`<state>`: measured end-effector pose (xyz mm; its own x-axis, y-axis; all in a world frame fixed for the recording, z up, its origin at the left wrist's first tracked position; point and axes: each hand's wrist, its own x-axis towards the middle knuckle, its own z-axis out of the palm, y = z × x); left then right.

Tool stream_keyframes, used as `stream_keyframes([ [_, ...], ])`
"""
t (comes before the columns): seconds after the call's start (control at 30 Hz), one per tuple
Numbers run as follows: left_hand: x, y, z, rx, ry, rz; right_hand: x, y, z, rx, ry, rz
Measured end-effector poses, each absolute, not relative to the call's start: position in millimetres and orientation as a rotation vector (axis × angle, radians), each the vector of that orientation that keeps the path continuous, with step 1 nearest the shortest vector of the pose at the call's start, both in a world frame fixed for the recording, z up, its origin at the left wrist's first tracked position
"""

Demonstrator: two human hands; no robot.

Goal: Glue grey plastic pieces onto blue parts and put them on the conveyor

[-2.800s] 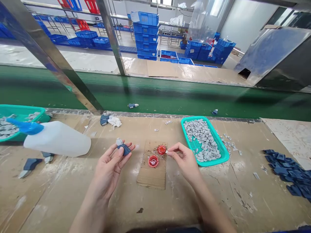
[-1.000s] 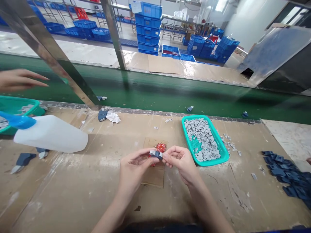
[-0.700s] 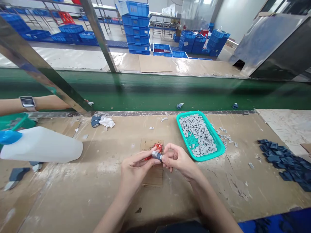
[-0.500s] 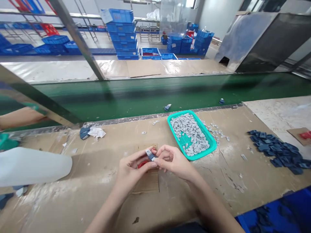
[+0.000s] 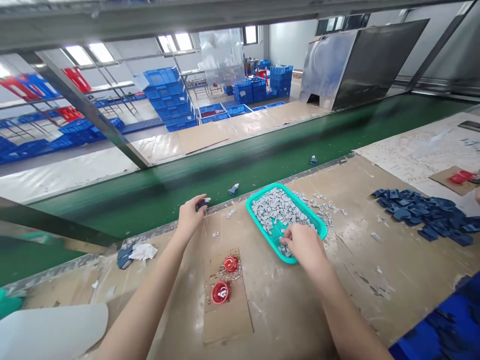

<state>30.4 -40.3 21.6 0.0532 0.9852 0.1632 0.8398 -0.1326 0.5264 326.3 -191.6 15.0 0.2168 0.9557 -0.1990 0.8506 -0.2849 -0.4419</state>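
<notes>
My left hand (image 5: 190,216) reaches out to the edge of the green conveyor belt (image 5: 225,170), its fingertips pinched on a small dark blue and grey part (image 5: 204,202). My right hand (image 5: 302,241) is down in the near end of the teal tray (image 5: 319,225), fingers curled among several small grey pieces (image 5: 275,210). What those fingers hold is hidden. Two red caps (image 5: 225,277) sit on a cardboard scrap (image 5: 228,305) between my arms.
A pile of dark blue parts (image 5: 423,212) lies at the right, with loose grey pieces (image 5: 326,205) beside the tray. Two assembled parts (image 5: 233,189) ride on the belt. A white bottle (image 5: 52,332) lies at the lower left, a blue part with a white rag (image 5: 133,252) near it.
My hands have parted from over the cardboard: the left carried the assembled part out to the belt edge, the right went into the teal tray. My view swung right and up.
</notes>
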Motion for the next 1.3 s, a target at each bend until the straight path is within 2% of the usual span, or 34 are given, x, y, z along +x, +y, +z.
stream_keyframes([
  [0.2,38,-3,15,2.152,1.891,0.605,323,-191,12,-2.212,-1.801,0.493],
  [0.57,108,-2,7,1.966,1.781,0.728,316,-185,10,-2.203,-1.865,0.570],
  [0.7,102,-30,27,1.804,1.552,0.850,312,-182,10,-2.165,-1.832,0.625],
  [0.9,72,-125,51,1.411,1.158,0.940,309,-185,19,-2.042,-1.686,0.575],
  [1.0,58,-170,56,0.904,0.947,1.039,299,-193,23,-1.694,-1.500,0.782],
  [1.13,42,-211,61,0.514,0.904,1.112,267,-206,19,-1.297,-1.281,1.309],
  [1.2,34,-226,63,0.418,0.937,1.129,251,-211,15,-1.242,-1.207,1.452],
  [1.3,27,-244,60,0.342,1.010,1.188,235,-214,8,-1.270,-1.201,1.495],
])
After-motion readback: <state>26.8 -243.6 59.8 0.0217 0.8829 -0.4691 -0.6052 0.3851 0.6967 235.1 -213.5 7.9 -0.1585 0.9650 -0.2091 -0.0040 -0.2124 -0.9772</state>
